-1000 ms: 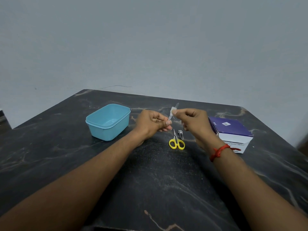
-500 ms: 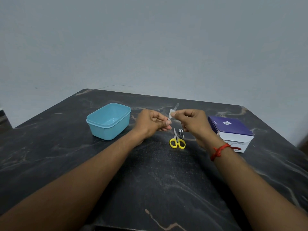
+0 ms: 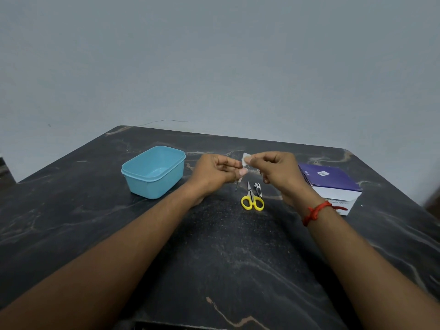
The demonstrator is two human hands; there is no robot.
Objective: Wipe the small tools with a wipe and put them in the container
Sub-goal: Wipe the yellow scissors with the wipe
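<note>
My left hand (image 3: 215,173) pinches thin metal tweezers (image 3: 237,184); only their lower end shows below my fingers. My right hand (image 3: 276,172) pinches a small white wipe (image 3: 245,160) folded around the tweezers' upper end, right beside my left fingertips. On the table below both hands lie yellow-handled scissors (image 3: 252,198) and a metal nail clipper (image 3: 258,188), side by side. The light blue container (image 3: 133,172) stands open to the left of my left hand, and nothing is visible inside it.
A purple and white box (image 3: 333,184) sits on the dark marble table (image 3: 226,258) just right of my right wrist, which wears a red thread. A plain grey wall rises behind the table.
The wipe has slid up along the tweezers and now covers their upper tip, which showed above my fingers earlier. Both hands stay in the same place.
</note>
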